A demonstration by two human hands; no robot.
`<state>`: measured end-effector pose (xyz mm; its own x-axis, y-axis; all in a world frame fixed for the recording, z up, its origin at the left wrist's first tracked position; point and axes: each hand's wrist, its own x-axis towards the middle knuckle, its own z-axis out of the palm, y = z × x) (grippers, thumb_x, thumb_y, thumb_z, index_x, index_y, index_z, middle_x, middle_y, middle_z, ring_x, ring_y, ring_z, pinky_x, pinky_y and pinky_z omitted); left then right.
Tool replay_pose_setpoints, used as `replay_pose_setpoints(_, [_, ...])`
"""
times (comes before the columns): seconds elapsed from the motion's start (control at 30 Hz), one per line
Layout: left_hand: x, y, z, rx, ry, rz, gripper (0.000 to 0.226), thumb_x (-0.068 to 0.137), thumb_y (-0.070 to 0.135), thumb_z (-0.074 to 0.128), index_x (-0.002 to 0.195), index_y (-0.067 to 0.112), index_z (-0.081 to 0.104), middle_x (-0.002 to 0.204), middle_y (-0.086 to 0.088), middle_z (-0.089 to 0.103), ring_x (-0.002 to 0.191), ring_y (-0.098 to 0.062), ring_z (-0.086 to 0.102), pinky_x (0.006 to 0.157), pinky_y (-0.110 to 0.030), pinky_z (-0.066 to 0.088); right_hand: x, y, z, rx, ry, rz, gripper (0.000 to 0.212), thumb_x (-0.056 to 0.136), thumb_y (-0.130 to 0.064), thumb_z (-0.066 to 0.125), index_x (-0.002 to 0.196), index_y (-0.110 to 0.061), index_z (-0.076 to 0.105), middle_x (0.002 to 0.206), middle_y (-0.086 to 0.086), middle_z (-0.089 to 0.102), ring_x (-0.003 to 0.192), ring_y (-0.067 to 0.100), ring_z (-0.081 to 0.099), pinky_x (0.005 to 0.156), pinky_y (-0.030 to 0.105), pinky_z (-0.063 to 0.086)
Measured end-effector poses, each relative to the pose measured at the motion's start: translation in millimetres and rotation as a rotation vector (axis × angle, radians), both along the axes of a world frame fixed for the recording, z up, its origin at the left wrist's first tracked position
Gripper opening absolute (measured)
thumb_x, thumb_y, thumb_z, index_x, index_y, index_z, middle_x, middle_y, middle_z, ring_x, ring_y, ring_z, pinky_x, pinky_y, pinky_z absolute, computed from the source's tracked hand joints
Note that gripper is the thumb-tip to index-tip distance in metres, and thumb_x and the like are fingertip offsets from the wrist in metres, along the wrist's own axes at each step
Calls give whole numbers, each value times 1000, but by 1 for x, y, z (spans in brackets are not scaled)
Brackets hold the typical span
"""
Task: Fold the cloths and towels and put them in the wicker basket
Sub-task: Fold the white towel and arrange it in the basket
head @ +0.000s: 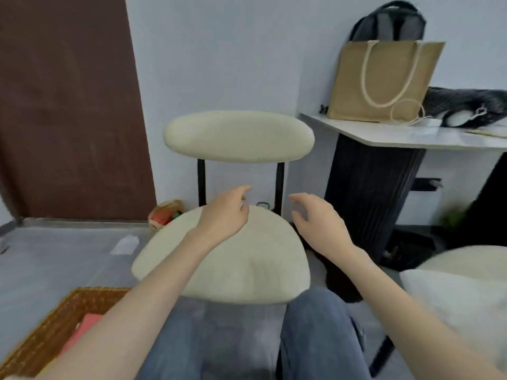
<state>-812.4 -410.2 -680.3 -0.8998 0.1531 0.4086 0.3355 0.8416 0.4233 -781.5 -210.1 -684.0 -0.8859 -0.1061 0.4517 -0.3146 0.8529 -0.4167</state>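
— Are the hands holding anything?
— No. The left hand (225,215) and right hand (319,222) hover loose-fingered near the back edge of the chair seat (219,272), seemingly between cloths; a pink cloth (85,325) lies in the wicker basket (50,323).

I am facing a cream chair (236,270) with black posts, standing on the grey floor (55,259) against a pale blue-grey wall (219,50) — a dark brown panel (68,105) is filling the left side. To my right a white table (384,133) is carrying a tan bag (384,78) with rope handles, a dark backpack (389,23) is leaning behind it — and another cream chair (452,297) is sitting at the right edge
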Motion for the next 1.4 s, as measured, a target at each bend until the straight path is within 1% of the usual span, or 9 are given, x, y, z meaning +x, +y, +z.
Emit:
replay_pose_setpoints(0.13, [3,79,-4,23,-52,-151,44,95,18,44,139,23,43,123,4,60,114,-21,55,95,-38,45,26,73,-6,-62,-12,-173,42,96,-19,48,138,-22,46,132,-2,55,119,18,51,91,36,49])
replay_pose_setpoints(0.3, [18,164,-17,-3,-104,-322,44,97,19,43,140,25,41,131,5,56,114,-17,55,94,-34,46,59,159,-29,-72,-93,-451,45,94,-21,51,139,-20,44,134,1,54,122,23,48,94,38,46])
replay_pose_setpoints(0.47, [33,220,-37,-40,-168,-425,45,97,22,43,141,28,39,134,5,54,116,-18,54,94,-42,48,93,221,-67,106,-488,-738,61,92,-36,51,146,-20,28,145,8,35,127,37,33,97,44,36])
replay_pose_setpoints(0.63, [41,244,-54,-98,-195,-464,46,97,22,44,143,28,37,136,6,52,114,-17,54,92,-37,47,108,257,-114,216,-704,-832,66,81,-44,66,132,-20,33,138,5,31,127,36,27,93,43,40])
replay_pose_setpoints(0.83, [38,236,-63,-111,-207,-471,46,97,22,45,142,26,38,135,5,51,107,-16,57,89,-34,49,103,276,-141,405,-414,-801,35,86,-29,62,116,-17,46,118,1,48,107,33,40,78,31,39])
replay_pose_setpoints(0.97, [33,221,-61,-110,-229,-472,47,97,21,46,142,26,37,136,3,51,111,-16,55,93,-36,48,88,270,-132,187,-332,-663,25,93,-16,54,118,-13,55,115,4,55,107,34,43,76,31,35])
replay_pose_setpoints(1.1, [26,198,-54,-73,-247,-469,53,95,17,50,144,27,34,140,1,47,122,-17,49,100,-32,42,70,243,-94,-71,-71,-506,18,90,-15,55,108,-13,60,104,4,60,95,28,53,81,35,40])
replay_pose_setpoints(1.3, [19,153,-32,111,-216,-549,93,75,33,72,149,39,16,147,7,37,133,-13,38,108,-38,37,46,174,15,-190,219,-313,18,93,-22,55,109,-19,61,104,-8,57,95,13,53,71,19,38])
replay_pose_setpoints(1.4, [23,132,-8,372,-120,-483,66,76,37,74,130,42,38,128,15,49,117,-4,46,95,-26,42,38,129,68,-246,325,-195,19,89,-22,57,107,-24,63,105,-10,61,95,7,55,75,16,44])
